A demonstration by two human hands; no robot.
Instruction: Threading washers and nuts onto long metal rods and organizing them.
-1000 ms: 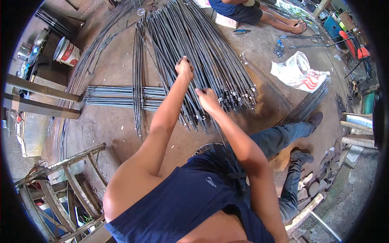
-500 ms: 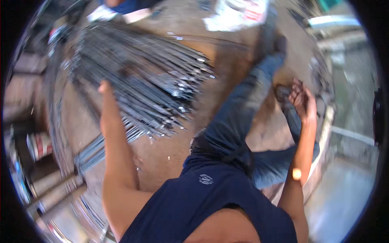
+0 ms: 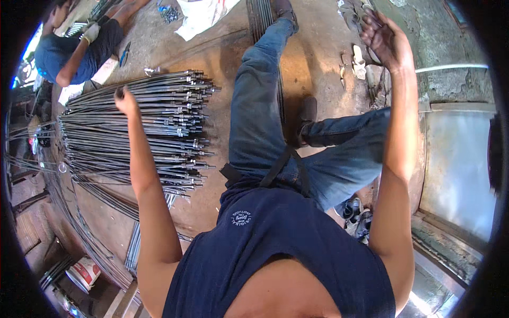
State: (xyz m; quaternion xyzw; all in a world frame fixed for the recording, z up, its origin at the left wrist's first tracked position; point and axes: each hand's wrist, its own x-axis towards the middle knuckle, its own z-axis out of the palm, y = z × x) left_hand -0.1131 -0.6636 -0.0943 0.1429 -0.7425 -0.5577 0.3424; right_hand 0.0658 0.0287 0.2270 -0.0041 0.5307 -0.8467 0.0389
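Head view: the left hand [image 3: 126,102], loosely curled, overlaps the metal rods [image 3: 169,114] on the left floor [image 3: 318,58]; hold or contact unclear. The raised right hand [image 3: 387,43], fingers relaxed apart, seems bare. Probably between grips; gripping a rod calls for closing fingers. The left forearm hides some rods.

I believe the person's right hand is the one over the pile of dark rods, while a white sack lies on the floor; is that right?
Not quite: in the head view, it is the left hand that is over the pile of dark rods. A white sack does lie on the floor.
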